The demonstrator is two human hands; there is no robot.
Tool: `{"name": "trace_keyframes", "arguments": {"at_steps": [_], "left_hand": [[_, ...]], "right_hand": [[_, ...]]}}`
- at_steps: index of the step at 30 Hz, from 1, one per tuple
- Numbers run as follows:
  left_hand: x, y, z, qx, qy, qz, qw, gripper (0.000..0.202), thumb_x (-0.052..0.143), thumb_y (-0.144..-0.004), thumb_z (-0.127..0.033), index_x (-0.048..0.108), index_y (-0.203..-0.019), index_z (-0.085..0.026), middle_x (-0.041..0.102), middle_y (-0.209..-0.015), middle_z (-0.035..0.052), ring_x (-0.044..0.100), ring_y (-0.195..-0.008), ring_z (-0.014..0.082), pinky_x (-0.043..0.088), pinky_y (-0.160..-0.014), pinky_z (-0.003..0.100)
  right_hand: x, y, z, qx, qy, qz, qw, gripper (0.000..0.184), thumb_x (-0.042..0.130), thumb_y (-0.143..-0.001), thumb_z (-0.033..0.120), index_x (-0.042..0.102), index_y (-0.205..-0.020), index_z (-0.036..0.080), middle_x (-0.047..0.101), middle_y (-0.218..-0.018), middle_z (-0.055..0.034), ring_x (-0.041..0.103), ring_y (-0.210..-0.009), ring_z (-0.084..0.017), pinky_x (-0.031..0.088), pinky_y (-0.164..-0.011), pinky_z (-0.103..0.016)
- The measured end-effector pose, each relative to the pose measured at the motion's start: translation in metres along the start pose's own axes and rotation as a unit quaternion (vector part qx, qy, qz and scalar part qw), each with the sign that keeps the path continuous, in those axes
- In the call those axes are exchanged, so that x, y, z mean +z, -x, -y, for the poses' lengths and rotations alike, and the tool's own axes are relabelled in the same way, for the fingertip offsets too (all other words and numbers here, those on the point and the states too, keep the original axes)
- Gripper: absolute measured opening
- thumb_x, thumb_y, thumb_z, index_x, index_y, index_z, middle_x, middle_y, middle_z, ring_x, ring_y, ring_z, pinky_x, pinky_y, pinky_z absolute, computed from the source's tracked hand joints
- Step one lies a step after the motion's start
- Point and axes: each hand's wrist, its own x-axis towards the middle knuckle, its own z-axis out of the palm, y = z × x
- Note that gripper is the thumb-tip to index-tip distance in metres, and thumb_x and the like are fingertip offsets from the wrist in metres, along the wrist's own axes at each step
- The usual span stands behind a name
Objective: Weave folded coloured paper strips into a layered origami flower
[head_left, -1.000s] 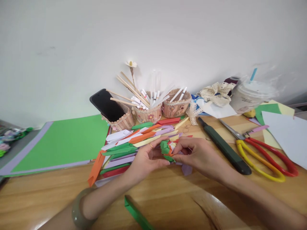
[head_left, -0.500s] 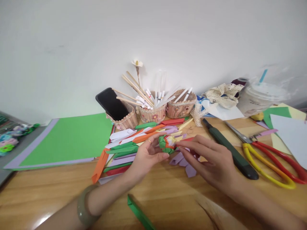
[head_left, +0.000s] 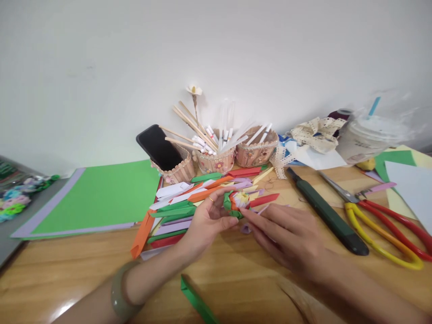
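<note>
A small folded-paper flower (head_left: 237,200), green outside with orange, white and yellow layers within, is held up above the wooden table. My left hand (head_left: 212,215) grips it from the left, thumb below and fingers curled behind. At its right edge the fingertips of my right hand (head_left: 286,231) press against the paper; the fingers are drawn together and the thumb is mostly hidden. Behind the hands lies a pile of folded paper strips (head_left: 178,208) in green, white, orange, purple and red. A green folded strip (head_left: 198,300) rests on the table near me.
Stick-covered baskets (head_left: 216,163) hold a phone (head_left: 159,146), wooden sticks and pens along the wall. To the right are a dark green cutter (head_left: 329,213), scissors (head_left: 381,220), lace ribbon (head_left: 317,132) and a plastic cup (head_left: 371,132). Green paper sheets (head_left: 97,193) lie left.
My right fingers have shifted left and down onto the flower's right edge. The flower's opening has turned more toward me, and a red strip behind shows more.
</note>
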Motion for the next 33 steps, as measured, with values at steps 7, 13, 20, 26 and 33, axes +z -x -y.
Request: {"name": "trace_keyframes", "arguments": {"at_steps": [7, 13, 20, 26, 33], "left_hand": [[0.002, 0.000, -0.001, -0.009, 0.005, -0.015, 1.000, 0.050, 0.073, -0.059, -0.009, 0.060, -0.104, -0.024, 0.058, -0.114, 0.0026, 0.056, -0.076, 0.0106, 0.047, -0.059, 0.019], [0.002, 0.000, -0.002, 0.003, 0.019, -0.003, 1.000, 0.048, 0.073, -0.059, -0.008, 0.062, -0.104, -0.023, 0.058, -0.114, 0.0030, 0.055, -0.093, 0.0158, 0.049, -0.065, 0.019], [0.002, 0.005, -0.007, -0.078, 0.079, 0.034, 0.993, 0.058, 0.071, -0.061, -0.010, 0.058, -0.114, -0.028, 0.054, -0.122, 0.0046, 0.057, -0.090, 0.0164, 0.050, -0.060, 0.018], [0.000, 0.005, -0.007, -0.095, 0.119, 0.066, 0.986, 0.064, 0.070, -0.064, -0.015, 0.049, -0.123, -0.030, 0.052, -0.126, 0.0049, 0.058, -0.099, 0.0215, 0.050, -0.077, 0.031], [-0.004, 0.003, -0.005, -0.069, 0.118, 0.072, 0.988, 0.050, 0.064, -0.070, -0.017, 0.050, -0.117, -0.025, 0.060, -0.111, 0.0068, 0.062, -0.091, 0.0219, 0.050, -0.076, 0.034]], "right_hand": [[-0.003, -0.004, 0.002, 0.028, -0.015, -0.022, 0.999, 0.022, 0.047, -0.084, 0.011, 0.059, -0.102, 0.016, 0.054, -0.058, -0.0001, 0.048, -0.049, -0.011, 0.037, -0.043, -0.023], [-0.012, -0.009, 0.006, 0.080, -0.132, -0.028, 0.988, 0.022, 0.049, -0.081, 0.007, 0.060, -0.096, 0.020, 0.055, -0.061, -0.0001, 0.051, -0.052, -0.010, 0.040, -0.044, -0.022], [-0.014, -0.012, 0.001, 0.165, -0.204, -0.054, 0.964, 0.018, 0.051, -0.079, 0.007, 0.060, -0.086, 0.021, 0.060, -0.067, -0.0021, 0.053, -0.055, -0.011, 0.044, -0.046, -0.023], [-0.011, -0.012, 0.001, 0.152, -0.214, -0.026, 0.965, 0.018, 0.053, -0.079, 0.008, 0.061, -0.089, 0.020, 0.061, -0.069, -0.0028, 0.054, -0.058, -0.012, 0.046, -0.051, -0.025], [-0.010, -0.015, -0.001, 0.204, -0.253, -0.002, 0.946, 0.016, 0.053, -0.079, 0.010, 0.063, -0.087, 0.019, 0.060, -0.067, -0.0016, 0.054, -0.058, -0.011, 0.044, -0.050, -0.022]]}}
